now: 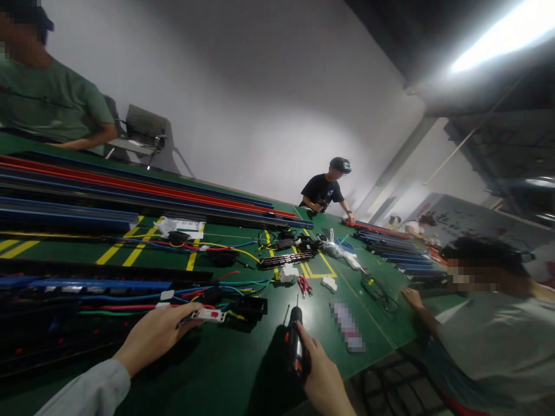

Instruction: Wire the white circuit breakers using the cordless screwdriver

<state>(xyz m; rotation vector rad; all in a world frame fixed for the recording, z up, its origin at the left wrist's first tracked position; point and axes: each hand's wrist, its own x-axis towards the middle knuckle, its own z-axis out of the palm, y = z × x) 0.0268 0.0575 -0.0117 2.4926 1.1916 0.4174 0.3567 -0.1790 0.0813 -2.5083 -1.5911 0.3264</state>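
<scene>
My left hand (162, 329) pinches a small white circuit breaker (208, 315) with a red switch by its left end. Coloured wires run beside it, and a black socket-like housing (251, 307) lies just to its right. In my right hand (323, 370) is a black cordless screwdriver (295, 346) with orange marks, its bit pointing away from me above the green table. The fingers wrap around its body. Left of my left hand lies a long black rail (52, 323) with a blue strip (108, 284); bundled wires come out of its end.
Long red and blue rails (173, 193) lie across the back of the green table (377, 329). Red-handled parts (304, 286), white connectors (288, 273) and a pixelated flat object (348, 326) sit ahead. Co-workers are at the left, far side and right (498, 329).
</scene>
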